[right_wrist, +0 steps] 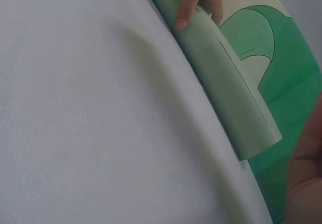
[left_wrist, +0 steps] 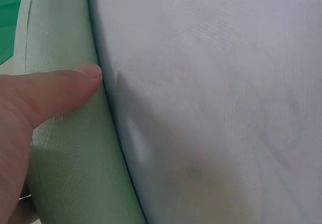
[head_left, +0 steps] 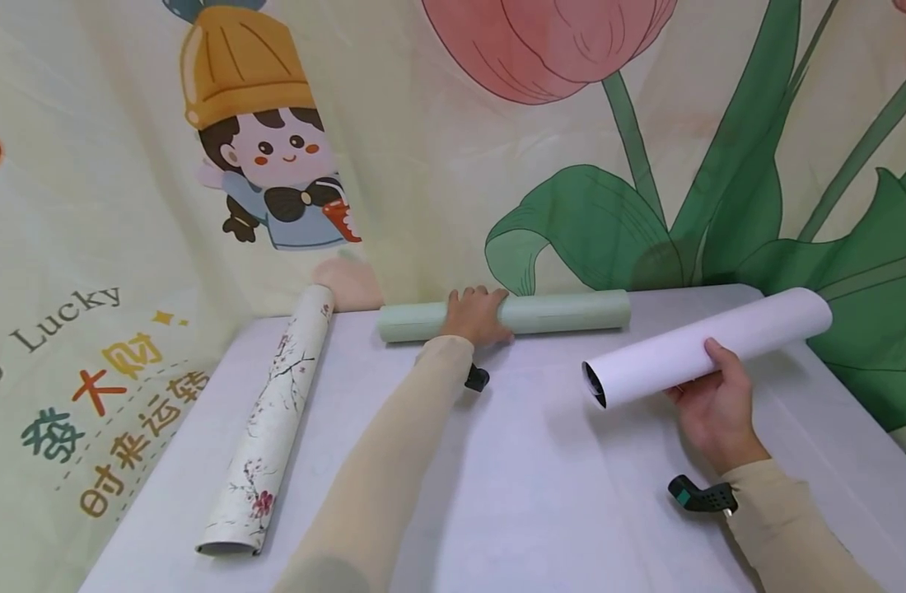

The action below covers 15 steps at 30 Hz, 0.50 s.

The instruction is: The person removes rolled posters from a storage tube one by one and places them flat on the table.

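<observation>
Along the table's back edge lies a pale green roll (head_left: 564,313), perhaps wallpaper. My left hand (head_left: 475,317) grips it from above, left of its middle; in the left wrist view the thumb (left_wrist: 60,90) lies across the green surface. My right hand (head_left: 716,403) holds a plain white roll (head_left: 720,342) above the table at the right, tilted with its far end higher. Its thumb lies on the near side, and most of the other fingers are hidden behind the roll. The roll's dark hollow end faces left. In the right wrist view only part of my right hand (right_wrist: 307,168) shows.
A white roll with a flowering-branch print (head_left: 275,420) lies lengthwise on the left of the table. A white cloth covers the table (head_left: 527,486). Behind it hangs a printed backdrop (head_left: 423,165) with a tulip and a cartoon child.
</observation>
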Each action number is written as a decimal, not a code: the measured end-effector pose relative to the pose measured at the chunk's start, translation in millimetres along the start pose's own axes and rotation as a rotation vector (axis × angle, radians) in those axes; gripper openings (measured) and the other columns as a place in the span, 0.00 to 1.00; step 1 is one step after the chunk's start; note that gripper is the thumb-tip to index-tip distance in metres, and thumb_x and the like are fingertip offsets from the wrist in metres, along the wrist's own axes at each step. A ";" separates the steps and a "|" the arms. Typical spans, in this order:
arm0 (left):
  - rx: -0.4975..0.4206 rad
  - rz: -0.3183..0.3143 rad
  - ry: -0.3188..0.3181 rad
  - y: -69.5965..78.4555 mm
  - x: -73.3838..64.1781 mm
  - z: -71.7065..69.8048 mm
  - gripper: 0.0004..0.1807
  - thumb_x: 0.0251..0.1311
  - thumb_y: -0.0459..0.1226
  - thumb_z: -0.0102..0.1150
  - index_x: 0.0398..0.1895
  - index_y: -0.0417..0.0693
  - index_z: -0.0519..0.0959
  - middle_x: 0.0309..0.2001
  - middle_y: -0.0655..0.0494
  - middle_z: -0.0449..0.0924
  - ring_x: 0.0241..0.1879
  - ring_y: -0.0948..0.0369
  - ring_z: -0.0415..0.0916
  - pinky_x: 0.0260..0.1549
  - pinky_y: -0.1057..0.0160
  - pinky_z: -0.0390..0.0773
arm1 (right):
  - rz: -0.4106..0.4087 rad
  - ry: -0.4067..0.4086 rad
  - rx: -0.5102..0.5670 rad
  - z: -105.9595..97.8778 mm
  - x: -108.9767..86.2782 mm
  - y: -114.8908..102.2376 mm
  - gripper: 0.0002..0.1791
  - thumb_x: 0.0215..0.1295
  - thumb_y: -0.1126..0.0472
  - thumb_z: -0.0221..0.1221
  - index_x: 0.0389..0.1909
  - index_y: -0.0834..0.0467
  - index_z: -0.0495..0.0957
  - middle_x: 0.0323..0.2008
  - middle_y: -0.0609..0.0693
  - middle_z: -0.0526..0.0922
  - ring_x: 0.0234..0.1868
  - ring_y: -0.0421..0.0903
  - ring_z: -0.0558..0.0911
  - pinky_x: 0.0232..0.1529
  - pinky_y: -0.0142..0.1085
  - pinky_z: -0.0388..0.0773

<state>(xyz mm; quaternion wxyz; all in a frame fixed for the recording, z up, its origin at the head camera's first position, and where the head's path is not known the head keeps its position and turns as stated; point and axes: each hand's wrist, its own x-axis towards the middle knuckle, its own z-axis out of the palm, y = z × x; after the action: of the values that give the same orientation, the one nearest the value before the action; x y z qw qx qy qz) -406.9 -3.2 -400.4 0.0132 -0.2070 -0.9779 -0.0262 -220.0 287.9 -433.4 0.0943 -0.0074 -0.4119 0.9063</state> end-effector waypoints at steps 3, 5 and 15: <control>-0.005 -0.007 0.014 -1.3 -0.6 -1.5 0.43 0.43 0.59 0.66 0.66 0.62 0.64 0.58 0.50 0.68 0.58 0.50 0.63 0.58 0.40 0.53 | 0.000 0.004 0.002 0.3 0.0 1.2 0.25 0.69 0.46 0.45 0.61 0.46 0.49 0.57 0.48 0.59 0.57 0.48 0.64 0.46 0.39 0.72; -0.008 -0.011 0.015 -3.0 -0.6 -1.9 0.43 0.43 0.59 0.65 0.66 0.62 0.64 0.58 0.50 0.68 0.57 0.50 0.63 0.57 0.41 0.54 | 0.003 0.005 0.005 0.5 -0.2 2.1 0.24 0.69 0.46 0.45 0.61 0.46 0.49 0.57 0.48 0.60 0.57 0.48 0.64 0.46 0.39 0.72; -0.021 0.007 0.050 -7.8 -4.1 -2.3 0.39 0.48 0.61 0.57 0.65 0.60 0.64 0.59 0.51 0.67 0.59 0.51 0.62 0.60 0.43 0.53 | 0.014 -0.017 -0.007 0.0 0.3 3.3 0.24 0.69 0.46 0.44 0.60 0.48 0.51 0.55 0.48 0.61 0.54 0.47 0.67 0.44 0.38 0.72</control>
<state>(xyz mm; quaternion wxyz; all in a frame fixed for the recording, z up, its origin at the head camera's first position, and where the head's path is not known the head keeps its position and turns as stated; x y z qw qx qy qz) -406.3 -12.1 -398.6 0.0356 -0.2099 -0.9762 -0.0415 -220.9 285.7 -435.8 0.0844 -0.0031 -0.4160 0.9055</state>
